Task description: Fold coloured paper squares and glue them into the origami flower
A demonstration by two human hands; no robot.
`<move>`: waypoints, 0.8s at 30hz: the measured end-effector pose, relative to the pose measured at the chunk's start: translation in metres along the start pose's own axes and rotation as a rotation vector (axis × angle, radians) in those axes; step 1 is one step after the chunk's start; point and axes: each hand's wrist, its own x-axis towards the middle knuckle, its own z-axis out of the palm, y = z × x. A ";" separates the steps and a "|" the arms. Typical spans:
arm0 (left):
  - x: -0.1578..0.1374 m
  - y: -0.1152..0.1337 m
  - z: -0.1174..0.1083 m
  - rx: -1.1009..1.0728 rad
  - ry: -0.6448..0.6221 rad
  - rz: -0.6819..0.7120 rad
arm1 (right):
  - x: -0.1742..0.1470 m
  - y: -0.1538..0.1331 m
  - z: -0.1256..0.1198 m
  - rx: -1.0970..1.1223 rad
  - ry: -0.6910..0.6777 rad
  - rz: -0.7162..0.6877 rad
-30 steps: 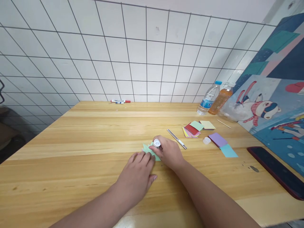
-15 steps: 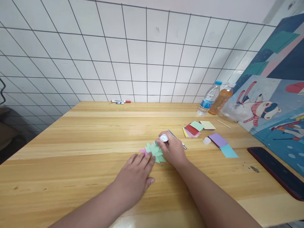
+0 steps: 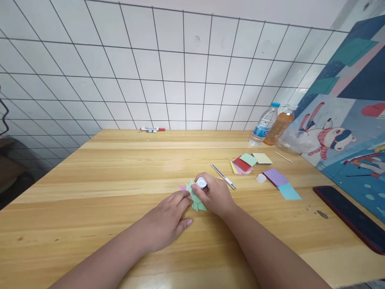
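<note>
My right hand (image 3: 215, 193) is closed around a white glue stick (image 3: 201, 183), held tip down over a folded, pointed light-green paper piece (image 3: 198, 204). Part of the green paper is hidden beneath both hands. A bit of pink paper (image 3: 182, 187) sticks out at its left. My left hand (image 3: 167, 216) lies with fingers stretched, their tips pressing the paper's left side on the table. Just beyond my right hand lies a slim utility knife (image 3: 223, 176). The translucent cap (image 3: 261, 178) rests further right.
Stacked coloured paper squares (image 3: 243, 164), yellowish squares (image 3: 262, 158), and purple and blue sheets (image 3: 275, 176) lie right. A phone (image 3: 349, 216), wooden stick (image 3: 283, 157), water bottle (image 3: 264, 126) and orange drink bottle (image 3: 280, 126) are beyond. Markers (image 3: 152, 129) lie by the tiled wall.
My right hand has moved left and slightly nearer with the glue stick, over the green paper's middle. The left hand has shifted a little left. More of the knife shows.
</note>
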 end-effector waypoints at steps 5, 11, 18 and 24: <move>0.003 0.003 -0.002 0.024 0.004 0.026 | 0.001 0.000 0.003 -0.033 -0.043 -0.023; 0.008 0.006 0.008 0.080 0.044 0.006 | 0.004 0.002 0.006 -0.050 -0.056 -0.031; 0.006 0.007 0.008 0.107 0.065 0.011 | 0.006 0.006 0.010 -0.091 -0.023 -0.017; 0.011 0.004 0.003 0.041 0.108 0.044 | 0.005 0.007 0.006 -0.060 0.075 0.024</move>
